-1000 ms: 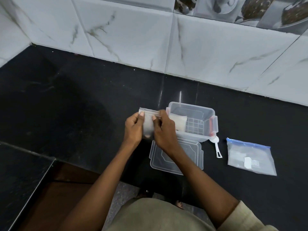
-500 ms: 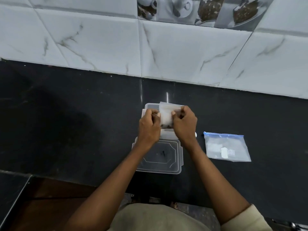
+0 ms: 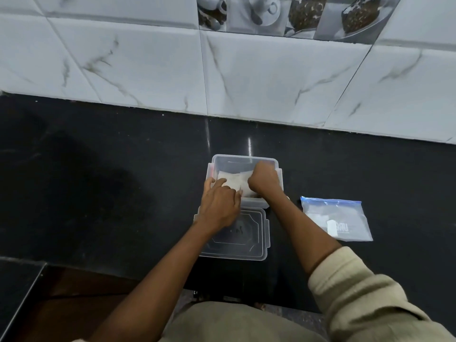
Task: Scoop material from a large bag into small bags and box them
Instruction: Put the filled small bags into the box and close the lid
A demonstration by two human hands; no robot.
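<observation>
Small clear bags of white powder (image 3: 233,181) sit in the clear plastic box (image 3: 244,160); press flat with your open left hand (image 3: 220,202), while your curled right hand (image 3: 264,180) hides its grasp.

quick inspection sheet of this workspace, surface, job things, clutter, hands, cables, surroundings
surface: black polished counter, glossy.
job's things: clear box open, white small bags inside; lid flat in front of it; large zip bag with blue seal to the right.
clutter: nothing seen.
hands: left hand rests fingers on the bags; right hand curled inside the box, grip hidden.
cables: nothing seen.
surroundings: marbled white wall tiles, picture tiles above.
</observation>
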